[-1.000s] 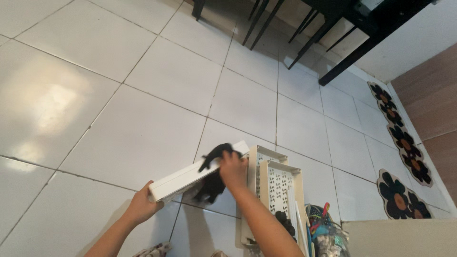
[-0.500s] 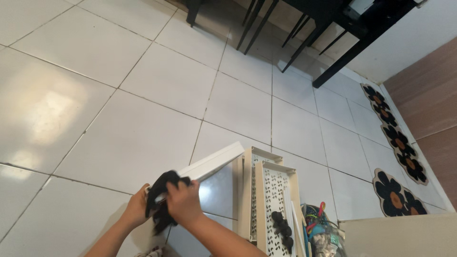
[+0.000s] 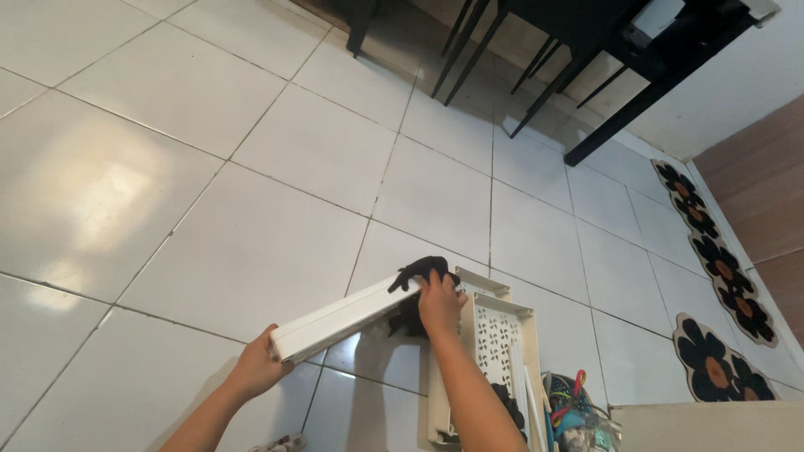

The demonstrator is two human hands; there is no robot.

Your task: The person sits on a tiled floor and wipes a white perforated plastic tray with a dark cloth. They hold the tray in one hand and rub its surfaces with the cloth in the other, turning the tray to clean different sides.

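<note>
Over tiled floor [image 3: 251, 243], left hand [image 3: 255, 368] grips white panel [image 3: 335, 320] low end, fingers curled around it; right hand [image 3: 440, 301] presses black cloth [image 3: 423, 269] on raised end, fingers closed. Wiping underway; needs steady hold.

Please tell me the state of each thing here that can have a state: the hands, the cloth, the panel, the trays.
left hand: grips the panel's lower end
right hand: presses the cloth on the panel's upper end
white panel: held tilted above the floor
black cloth: crumpled
perforated trays: lying flat on the floor
</note>
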